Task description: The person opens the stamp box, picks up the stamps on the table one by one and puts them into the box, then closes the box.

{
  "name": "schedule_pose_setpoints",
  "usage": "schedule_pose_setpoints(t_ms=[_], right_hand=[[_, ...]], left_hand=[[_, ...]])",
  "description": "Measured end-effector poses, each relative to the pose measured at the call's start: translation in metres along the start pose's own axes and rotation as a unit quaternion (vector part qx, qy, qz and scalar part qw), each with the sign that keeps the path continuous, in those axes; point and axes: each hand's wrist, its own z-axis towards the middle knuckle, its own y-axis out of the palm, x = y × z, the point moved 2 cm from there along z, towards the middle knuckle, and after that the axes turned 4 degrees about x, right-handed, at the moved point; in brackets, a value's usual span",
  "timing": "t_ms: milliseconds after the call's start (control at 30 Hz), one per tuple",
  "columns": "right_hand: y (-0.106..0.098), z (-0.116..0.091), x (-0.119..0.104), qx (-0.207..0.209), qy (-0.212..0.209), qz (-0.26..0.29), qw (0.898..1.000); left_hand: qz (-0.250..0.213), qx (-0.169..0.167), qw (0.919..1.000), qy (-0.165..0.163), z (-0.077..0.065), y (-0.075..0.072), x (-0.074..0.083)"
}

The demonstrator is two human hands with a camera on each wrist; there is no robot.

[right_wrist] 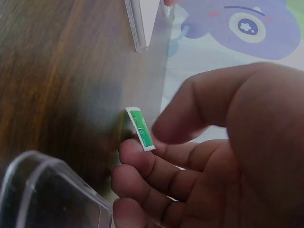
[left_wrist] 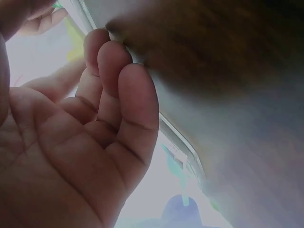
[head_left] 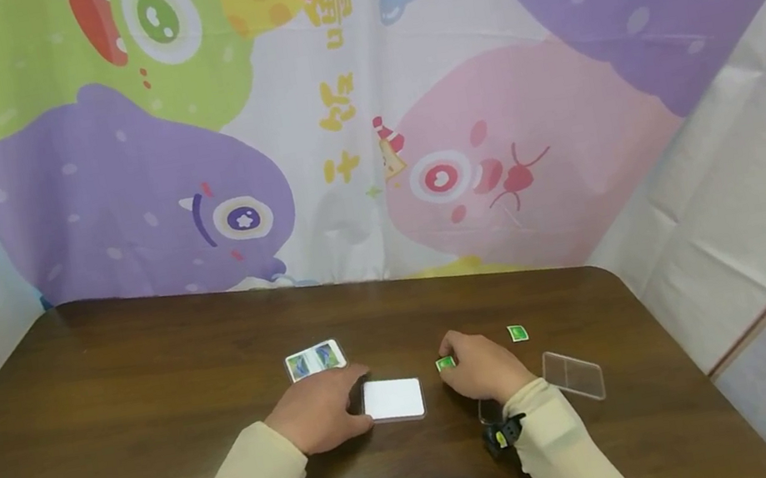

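Note:
A small green postage stamp (right_wrist: 142,130) with white scalloped edges and a printed "10" sits at the fingertips of my right hand (head_left: 484,366), pinched between thumb and finger just above the table. To the left, a clear plastic case (head_left: 396,420) with a white card (head_left: 393,400) lies flat. My left hand (head_left: 320,410) holds the case at its left end, thumb at the near corner and index finger by the far one. In the left wrist view, the other fingers (left_wrist: 137,95) are bent; the case is hard to make out there.
Behind my left hand lies another clear case with a blue-green picture card (head_left: 315,358). A second green stamp (head_left: 517,333) lies at the right. Near it is a transparent lid (head_left: 573,376), and another clear piece (head_left: 488,411) is partly hidden beneath my right wrist. A cartoon curtain (head_left: 352,236) hangs behind the brown table (head_left: 144,355).

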Motion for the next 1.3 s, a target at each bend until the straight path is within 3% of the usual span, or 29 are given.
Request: schedule_pose_setpoints(t_ms=[600,933,1033,1200,1300], right_hand=[[0.001,0.000,0.000,0.042,-0.018,-0.002,0.999],[-0.006,0.000,-0.010,0.097,-0.050,0.008,0.994],[-0.006,-0.001,-0.017,0.077,-0.061,0.055,0.994],[0.000,-0.002,-0.024,-0.007,-0.076,0.159,0.984],[0.006,-0.002,-0.026,-0.048,-0.081,0.174,0.980]], left_hand=[[0.006,0.009,0.9997,0.020,0.000,0.004,-0.002],[0.012,0.011,0.9997,0.019,0.000,0.005,-0.003],[0.009,0.011,0.9998,0.015,0.000,0.005,-0.002],[0.004,0.008,0.9999,0.010,0.000,0.004,-0.001],[0.004,0.009,0.9999,0.011,0.000,0.004,-0.001]])
